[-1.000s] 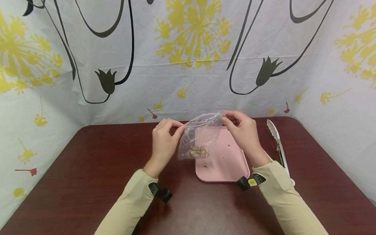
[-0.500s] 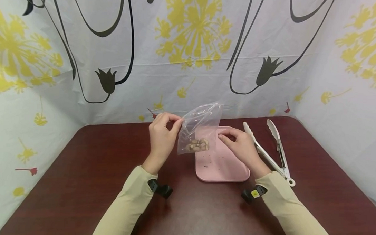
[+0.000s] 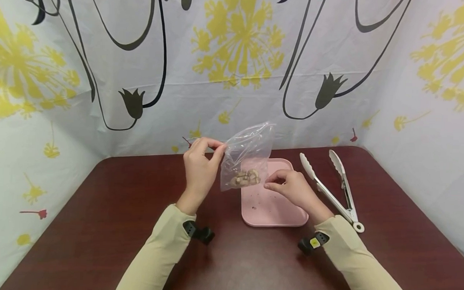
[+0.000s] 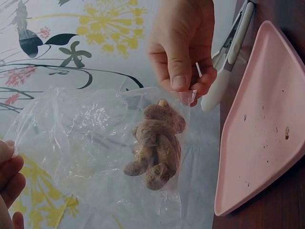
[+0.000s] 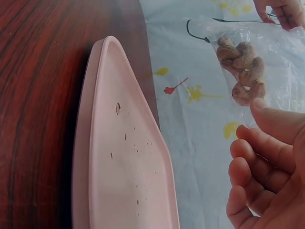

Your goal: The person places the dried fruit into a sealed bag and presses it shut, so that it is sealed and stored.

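Observation:
A clear plastic bag (image 3: 245,152) with knobbly brown pieces like ginger root (image 4: 157,143) in its bottom hangs above the tray's left part. My left hand (image 3: 200,171) pinches the bag's upper left edge between thumb and fingers. At the bag's lower right corner is my right hand (image 3: 289,187), thumb and forefinger (image 5: 262,140) on either side of the film, other fingers curled. A narrow gap shows between those two fingertips in the right wrist view; I cannot tell whether they grip the corner. Below lies a pink tray (image 3: 275,212) with small brown crumbs on it.
White-handled metal tongs (image 3: 331,197) lie spread apart right of the tray, beyond the right forearm. The dark red wooden table (image 3: 137,210) ends at the back against a white sheet (image 3: 173,66) with yellow and grey flower prints, which also covers both sides.
My right hand has let go of the bag's upper right edge and moved down to its lower corner, uncovering the tongs. The left hand, still pinching the bag, has risen slightly.

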The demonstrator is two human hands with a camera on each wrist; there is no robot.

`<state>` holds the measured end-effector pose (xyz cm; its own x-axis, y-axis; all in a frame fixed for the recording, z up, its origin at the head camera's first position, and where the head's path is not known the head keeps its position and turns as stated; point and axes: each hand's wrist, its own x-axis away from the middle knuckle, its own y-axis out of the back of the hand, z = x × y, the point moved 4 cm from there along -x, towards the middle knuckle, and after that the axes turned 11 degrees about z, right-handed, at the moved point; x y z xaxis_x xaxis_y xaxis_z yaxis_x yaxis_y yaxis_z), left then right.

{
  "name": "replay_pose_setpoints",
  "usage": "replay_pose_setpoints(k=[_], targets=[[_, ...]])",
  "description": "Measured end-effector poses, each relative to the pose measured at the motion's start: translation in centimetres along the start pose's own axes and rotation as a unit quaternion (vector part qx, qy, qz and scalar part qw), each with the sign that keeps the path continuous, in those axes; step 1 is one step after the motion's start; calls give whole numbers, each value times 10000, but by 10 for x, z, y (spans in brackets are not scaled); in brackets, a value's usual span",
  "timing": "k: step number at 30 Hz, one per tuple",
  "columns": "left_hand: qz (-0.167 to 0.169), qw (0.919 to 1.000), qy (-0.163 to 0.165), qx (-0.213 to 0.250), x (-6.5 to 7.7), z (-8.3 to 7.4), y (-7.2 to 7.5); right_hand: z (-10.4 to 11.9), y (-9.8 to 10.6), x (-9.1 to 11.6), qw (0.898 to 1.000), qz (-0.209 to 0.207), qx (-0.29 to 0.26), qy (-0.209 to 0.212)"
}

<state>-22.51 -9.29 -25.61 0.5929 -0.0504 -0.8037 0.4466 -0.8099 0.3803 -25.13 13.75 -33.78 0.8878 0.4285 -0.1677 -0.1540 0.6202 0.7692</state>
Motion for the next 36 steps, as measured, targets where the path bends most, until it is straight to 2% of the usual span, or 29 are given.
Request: replay_pose_setpoints(k=[10, 19, 27, 30, 36], targets=[[-6, 9997, 166, 179, 1, 2, -1, 0, -7, -1, 9996, 213, -66, -170], [-51, 9995, 244, 205, 1, 5, 1, 5, -9, -4, 9999, 3, 86, -91], [68, 9999, 147, -14, -2, 12, 6, 2, -11, -2, 9993, 158, 334, 90], [211, 9996, 120, -164, -4, 14, 9, 0, -11, 0, 9989, 255, 380, 124], [452, 9978, 299, -388, -6, 18, 13, -2, -13, 0, 9979, 404, 477, 139]])
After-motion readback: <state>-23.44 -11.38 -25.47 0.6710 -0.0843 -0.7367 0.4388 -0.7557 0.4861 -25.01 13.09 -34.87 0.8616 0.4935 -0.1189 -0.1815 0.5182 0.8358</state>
